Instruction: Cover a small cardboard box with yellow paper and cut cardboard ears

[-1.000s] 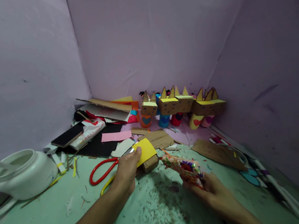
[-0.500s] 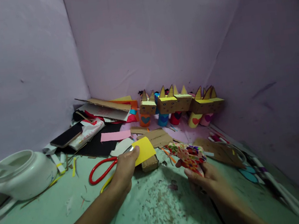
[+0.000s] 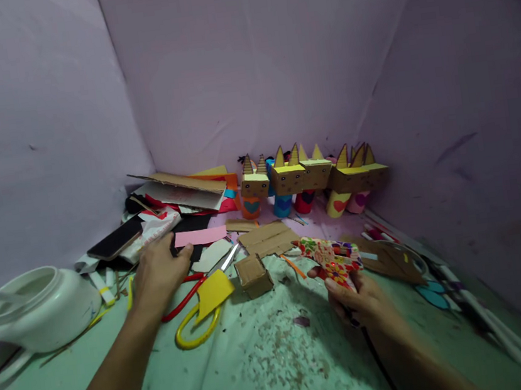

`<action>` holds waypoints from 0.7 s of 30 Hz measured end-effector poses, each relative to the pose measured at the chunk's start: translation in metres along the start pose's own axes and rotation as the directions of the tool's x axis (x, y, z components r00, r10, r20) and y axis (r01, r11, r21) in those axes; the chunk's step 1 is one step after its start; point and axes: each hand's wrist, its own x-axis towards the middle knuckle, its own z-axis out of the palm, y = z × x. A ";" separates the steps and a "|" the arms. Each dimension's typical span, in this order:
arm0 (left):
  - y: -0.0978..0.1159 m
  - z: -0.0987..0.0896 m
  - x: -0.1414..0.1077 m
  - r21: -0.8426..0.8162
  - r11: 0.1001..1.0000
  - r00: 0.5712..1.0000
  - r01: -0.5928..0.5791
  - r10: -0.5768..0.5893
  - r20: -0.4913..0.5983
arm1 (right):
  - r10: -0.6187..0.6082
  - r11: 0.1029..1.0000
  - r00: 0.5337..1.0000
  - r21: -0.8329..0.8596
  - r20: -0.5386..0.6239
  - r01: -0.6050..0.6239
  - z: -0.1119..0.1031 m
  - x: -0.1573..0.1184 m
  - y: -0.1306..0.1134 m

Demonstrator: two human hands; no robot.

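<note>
My right hand (image 3: 358, 297) is wrapped around the handle of a flower-patterned glue gun (image 3: 332, 259). Its nozzle points left, and a black cord hangs below. My left hand (image 3: 163, 270) is over the left side of the table, thumb and forefinger apart near the left end of a pink paper strip (image 3: 201, 236); whether it touches the strip I cannot tell. A yellow paper piece (image 3: 215, 292) lies on scissors (image 3: 199, 338) with red and yellow handles. Right of them sits a small cardboard box (image 3: 254, 276).
Cardboard-headed figures (image 3: 290, 182) with pointed ears stand along the back wall. At left are a white pot (image 3: 42, 310) and a phone (image 3: 114, 237). Flat cardboard (image 3: 268, 238) lies mid-table; more cardboard (image 3: 387, 261) and sticks lie at right.
My left hand has let go of the yellow paper, which now rests on the scissors, and has moved left toward the pink strip. My right hand still holds the glue gun.
</note>
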 end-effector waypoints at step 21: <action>0.026 0.053 -0.064 -0.080 0.971 0.804 -0.225 0.232 0.548 | -0.020 1.000 0.997 0.012 0.081 0.019 0.001 -0.006 -0.008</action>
